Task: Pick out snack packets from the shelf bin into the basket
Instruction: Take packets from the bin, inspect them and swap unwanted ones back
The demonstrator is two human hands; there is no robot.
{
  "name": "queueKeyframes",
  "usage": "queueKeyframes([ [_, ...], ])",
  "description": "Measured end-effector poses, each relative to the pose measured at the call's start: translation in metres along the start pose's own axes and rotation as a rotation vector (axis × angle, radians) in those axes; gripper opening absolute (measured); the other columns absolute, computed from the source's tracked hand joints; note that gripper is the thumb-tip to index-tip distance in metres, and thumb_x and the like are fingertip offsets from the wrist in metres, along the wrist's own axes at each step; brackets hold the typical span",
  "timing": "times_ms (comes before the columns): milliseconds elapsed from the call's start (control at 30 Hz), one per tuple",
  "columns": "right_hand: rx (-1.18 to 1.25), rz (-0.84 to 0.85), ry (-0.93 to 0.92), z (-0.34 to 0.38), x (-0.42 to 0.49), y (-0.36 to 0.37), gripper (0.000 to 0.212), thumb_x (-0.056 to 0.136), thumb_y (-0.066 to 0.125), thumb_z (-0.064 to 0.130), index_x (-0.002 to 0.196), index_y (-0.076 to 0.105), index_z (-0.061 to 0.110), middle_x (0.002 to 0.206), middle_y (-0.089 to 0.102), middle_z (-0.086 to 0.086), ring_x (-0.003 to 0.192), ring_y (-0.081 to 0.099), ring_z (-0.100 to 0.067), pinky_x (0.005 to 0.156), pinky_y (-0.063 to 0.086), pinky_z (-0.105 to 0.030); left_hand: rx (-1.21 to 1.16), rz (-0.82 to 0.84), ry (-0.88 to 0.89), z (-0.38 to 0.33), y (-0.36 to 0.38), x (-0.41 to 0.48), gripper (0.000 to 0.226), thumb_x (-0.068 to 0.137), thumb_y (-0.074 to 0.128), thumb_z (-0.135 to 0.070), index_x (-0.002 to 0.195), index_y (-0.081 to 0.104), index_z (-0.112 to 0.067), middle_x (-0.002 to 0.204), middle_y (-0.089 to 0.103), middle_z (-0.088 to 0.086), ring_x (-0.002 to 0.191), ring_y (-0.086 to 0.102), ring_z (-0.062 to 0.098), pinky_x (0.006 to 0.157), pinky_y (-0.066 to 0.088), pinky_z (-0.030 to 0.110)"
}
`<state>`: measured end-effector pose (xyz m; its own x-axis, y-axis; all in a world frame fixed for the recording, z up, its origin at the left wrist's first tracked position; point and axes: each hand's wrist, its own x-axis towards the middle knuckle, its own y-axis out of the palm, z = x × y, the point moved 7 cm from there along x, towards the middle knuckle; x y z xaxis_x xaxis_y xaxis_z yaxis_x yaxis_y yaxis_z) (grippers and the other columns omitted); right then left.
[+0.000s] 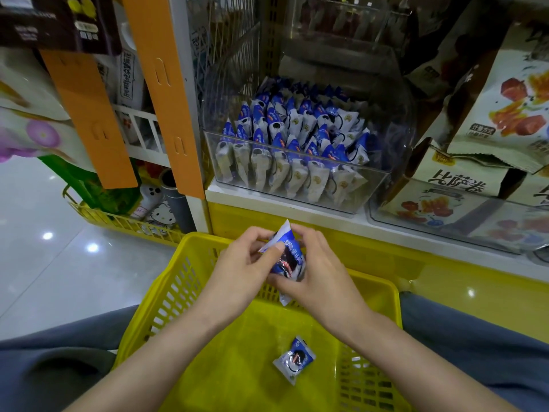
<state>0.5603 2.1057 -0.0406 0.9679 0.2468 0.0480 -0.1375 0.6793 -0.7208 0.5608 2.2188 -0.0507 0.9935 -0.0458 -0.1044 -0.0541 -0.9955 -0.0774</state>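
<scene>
I see left hand (246, 263) and right hand (322, 273), fingers of both curled round one blue snack packet (285, 258), centre frame, above yellow basket (184, 263). Second packet (294, 359) on basket floor, 6 o'clock. Shelf bin (368, 185) at 12 o'clock, stocked.

A white-topped shelf (237, 196) with a yellow front runs just beyond the fingers (307, 237). Directly on it, up and away from the fingers, stands a clear bin (383, 156) packed with upright blue-and-white snack packets (297, 144). Touching it, off to the fingers' right, a second clear bin (445, 233) holds printed boxes (457, 185).
</scene>
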Motion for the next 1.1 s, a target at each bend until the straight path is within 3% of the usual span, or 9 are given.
queueKeyframes([
  [67, 0.139, 0.055, 0.040, 0.001, 0.002, 0.003, 0.070, 0.066, 0.076, 0.042, 0.126, 0.041, 0.030, 0.114, 0.052, 0.010, 0.100, 0.055, -0.003, 0.084, 0.049, -0.027, 0.031, -0.033, 0.016, -0.001, -0.005, 0.002, 0.012, 0.091, 0.053, -0.008, 0.087, 0.057, -0.017, 0.077, 0.065, -0.002, 0.066, 0.061, 0.003, 0.065, 0.050, 0.025],
  [167, 0.418, 0.115, 0.169, -0.006, 0.008, 0.006, 0.038, 0.076, 0.072, 0.028, 0.108, 0.052, 0.027, 0.101, 0.061, 0.008, 0.084, 0.060, -0.004, 0.074, 0.049, -0.019, 0.041, -0.031, -0.008, -0.002, -0.009, 0.005, 0.019, 0.090, 0.050, -0.001, 0.079, 0.054, -0.015, 0.064, 0.060, -0.004, 0.058, 0.056, 0.006, 0.061, 0.049, 0.029],
  [267, 0.549, 0.079, 0.203, -0.008, 0.012, -0.002, 0.003, 0.088, 0.060, 0.020, 0.088, 0.059, 0.018, 0.086, 0.063, -0.001, 0.075, 0.058, -0.010, 0.068, 0.046, -0.018, -0.018, 0.050, -0.071, -0.002, -0.005, 0.004, 0.022, 0.090, 0.048, 0.002, 0.074, 0.052, -0.014, 0.052, 0.059, -0.007, 0.050, 0.057, 0.002, 0.048, 0.048, 0.018],
  [400, 0.552, -0.003, 0.140, -0.005, 0.013, -0.013, 0.015, 0.088, 0.059, 0.012, 0.074, 0.056, 0.016, 0.074, 0.060, -0.002, 0.067, 0.052, -0.008, 0.065, 0.045, -0.022, -0.055, 0.075, -0.055, -0.008, -0.004, 0.002, 0.021, 0.092, 0.050, -0.010, 0.072, 0.052, -0.012, 0.056, 0.059, -0.007, 0.055, 0.059, 0.005, 0.051, 0.050, 0.019],
  [533, 0.451, -0.061, 0.039, 0.004, 0.011, -0.018, 0.007, 0.088, 0.060, 0.017, 0.082, 0.059, 0.019, 0.078, 0.065, 0.005, 0.071, 0.059, -0.006, 0.067, 0.048, -0.020, -0.048, -0.049, 0.021, -0.012, -0.014, 0.004, 0.024, 0.092, 0.051, -0.013, 0.068, 0.053, -0.013, 0.062, 0.055, 0.002, 0.062, 0.052, 0.014, 0.059, 0.045, 0.029],
  [633, 0.476, 0.042, 0.129, 0.000, 0.010, -0.006, 0.015, 0.085, 0.064, 0.018, 0.096, 0.056, 0.024, 0.097, 0.066, 0.002, 0.087, 0.065, -0.017, 0.076, 0.053, -0.029, -0.118, -0.185, 0.030, -0.010, -0.026, 0.006, 0.024, 0.093, 0.050, -0.014, 0.070, 0.054, -0.013, 0.058, 0.058, -0.004, 0.055, 0.055, 0.008, 0.054, 0.048, 0.022],
  [733, 0.560, 0.126, 0.163, 0.002, 0.007, 0.001, 0.019, 0.083, 0.065, 0.007, 0.097, 0.059, 0.019, 0.097, 0.068, -0.003, 0.077, 0.067, -0.011, 0.063, 0.053, -0.021, -0.184, -0.230, 0.018, -0.010, -0.034, 0.006, 0.022, 0.094, 0.049, -0.015, 0.075, 0.059, -0.013, 0.063, 0.065, -0.001, 0.057, 0.061, 0.009, 0.052, 0.051, 0.019],
  [933, 0.726, 0.132, 0.173, 0.008, 0.012, -0.008, 0.024, 0.080, 0.063, -0.007, 0.101, 0.062, 0.004, 0.089, 0.067, -0.008, 0.059, 0.064, -0.002, 0.053, 0.050, -0.014, -0.328, -0.204, -0.102, -0.005, -0.041, 0.007, 0.017, 0.088, 0.056, -0.028, 0.083, 0.069, -0.017, 0.078, 0.072, 0.007, 0.067, 0.067, 0.014, 0.056, 0.053, 0.021],
  [1100, 0.866, 0.053, 0.238, 0.005, 0.012, -0.012, 0.025, 0.082, 0.062, -0.003, 0.106, 0.059, 0.001, 0.093, 0.066, -0.011, 0.062, 0.065, -0.006, 0.057, 0.053, -0.016, -0.374, 0.046, -0.108, -0.015, -0.015, 0.000, 0.038, 0.070, 0.067, -0.041, 0.100, 0.068, -0.017, 0.098, 0.073, 0.003, 0.090, 0.068, 0.015, 0.073, 0.054, 0.024],
])
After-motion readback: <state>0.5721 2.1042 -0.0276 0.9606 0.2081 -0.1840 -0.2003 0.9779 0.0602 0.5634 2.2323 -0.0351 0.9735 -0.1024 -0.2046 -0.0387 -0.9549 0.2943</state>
